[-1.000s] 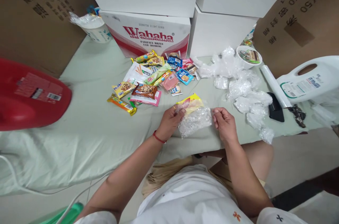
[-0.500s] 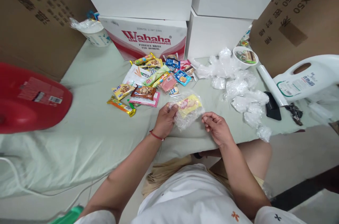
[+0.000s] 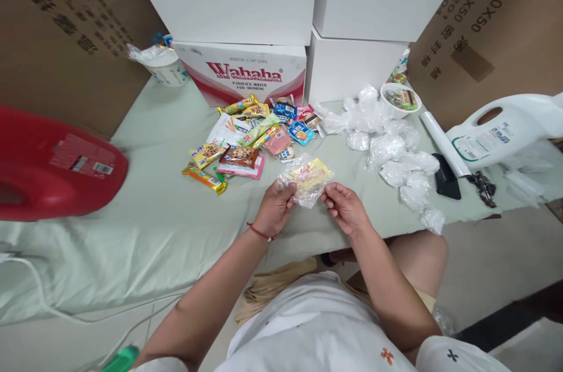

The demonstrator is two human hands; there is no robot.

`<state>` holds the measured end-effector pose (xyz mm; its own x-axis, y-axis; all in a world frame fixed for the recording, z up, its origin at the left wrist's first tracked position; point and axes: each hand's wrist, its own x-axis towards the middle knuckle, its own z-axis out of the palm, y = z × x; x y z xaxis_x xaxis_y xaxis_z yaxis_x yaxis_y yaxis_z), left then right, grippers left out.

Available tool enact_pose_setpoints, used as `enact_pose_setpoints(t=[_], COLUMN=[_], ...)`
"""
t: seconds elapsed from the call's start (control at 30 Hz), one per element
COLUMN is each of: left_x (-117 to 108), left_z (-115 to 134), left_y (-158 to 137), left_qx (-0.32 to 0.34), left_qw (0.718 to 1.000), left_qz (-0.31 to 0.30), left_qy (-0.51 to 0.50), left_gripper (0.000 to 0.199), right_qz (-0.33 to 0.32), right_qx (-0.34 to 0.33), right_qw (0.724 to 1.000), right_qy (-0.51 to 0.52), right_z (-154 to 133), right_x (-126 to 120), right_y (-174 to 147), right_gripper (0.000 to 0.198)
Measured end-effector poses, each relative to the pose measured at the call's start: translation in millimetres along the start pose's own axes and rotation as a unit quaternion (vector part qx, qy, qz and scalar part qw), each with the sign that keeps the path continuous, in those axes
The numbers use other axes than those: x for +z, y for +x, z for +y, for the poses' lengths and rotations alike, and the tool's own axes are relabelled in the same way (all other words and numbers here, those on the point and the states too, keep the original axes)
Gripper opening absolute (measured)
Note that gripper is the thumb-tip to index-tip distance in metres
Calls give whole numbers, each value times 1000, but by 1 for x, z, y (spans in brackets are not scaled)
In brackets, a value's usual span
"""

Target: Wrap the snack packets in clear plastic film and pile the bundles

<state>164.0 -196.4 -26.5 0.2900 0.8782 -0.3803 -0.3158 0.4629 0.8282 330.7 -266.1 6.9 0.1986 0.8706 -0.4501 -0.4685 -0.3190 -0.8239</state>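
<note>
Between my hands is a clear plastic bag (image 3: 307,198) with a yellow snack packet (image 3: 313,172) inside it. My left hand (image 3: 277,205) pinches the bag's left side between thumb and fingers; a red cord bracelet circles that wrist. At the bag's right edge, my right hand (image 3: 344,206) has its thumb and fingers closed on the plastic. Just beyond lies a pile of wrapped snacks, among them a brown cookie packet (image 3: 238,156), a blue packet (image 3: 301,132) and a pink wafer packet (image 3: 278,141).
Crumpled clear plastic bags (image 3: 387,149) lie in a heap on the right, near a white bowl (image 3: 400,100) of snacks. Farther right are a plastic roll (image 3: 445,146), a black phone (image 3: 447,178), keys (image 3: 484,189) and a white jug (image 3: 497,128). A red jug (image 3: 61,163) stands left; boxes (image 3: 246,75) line the back.
My right hand has moved left and now grips the bag's right edge, where it was a little apart before. The bag has bunched up somewhat. The view has shifted slightly.
</note>
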Motion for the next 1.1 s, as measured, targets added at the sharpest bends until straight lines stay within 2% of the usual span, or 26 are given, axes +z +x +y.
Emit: enact_pose_setpoints(t=[0.07,0.1,0.17,0.2,0.23,0.27,0.33,0.4,0.53,0.63,0.73,0.83,0.9,0.93,1.0,1.1], left_x=[-4,-6,-6,-4,-1,4,14,22,23,21,25,33,39,40,40,29], left_z=[2,3,4,5,4,3,1,-2,2,8,9,5,3,3,7,22], left_y=[-3,-5,-14,-20,-26,-31,-40,-42,-38,-36,-37,-40,-43,-44,-45,-47], left_qx=[64,117,235,286,325,350,360,333,265,234,236,233,228,223,200,120], left_qw=[993,979,929,904,884,869,851,857,915,939,941,940,942,944,955,978], left_qz=[76,126,199,199,173,129,31,-23,-42,-22,27,34,29,25,8,-25], left_qy=[68,113,204,246,287,325,381,392,303,253,242,246,244,241,220,166], left_gripper=[55,58,62,56,47,37,22,23,35,39,43,45,46,46,47,52], right_qz=[7,10,13,13,12,10,0,-11,-5,22,46,72,68,58,38,55], right_qx=[-16,-22,-34,-40,-48,-56,-74,-88,-109,-115,-126,-167,-160,-145,-118,-136], right_qw=[1000,1000,999,999,998,998,995,991,979,979,982,977,977,978,981,983], right_qy=[2,1,-8,-15,-25,-36,-64,-101,-171,-166,-133,-111,-127,-138,-148,-113], right_z=[-1,-2,-3,-3,-3,-3,-3,-5,-18,-30,-29,-10,7,13,20,7], right_x=[1,1,3,4,5,6,8,5,-17,-37,-45,-40,-33,-30,-29,-41], right_y=[0,-1,-4,-6,-7,-9,-12,-14,-13,-10,-11,-15,-18,-18,-17,-13], right_gripper=[46,45,43,43,42,41,39,36,27,27,32,51,71,75,62,41])
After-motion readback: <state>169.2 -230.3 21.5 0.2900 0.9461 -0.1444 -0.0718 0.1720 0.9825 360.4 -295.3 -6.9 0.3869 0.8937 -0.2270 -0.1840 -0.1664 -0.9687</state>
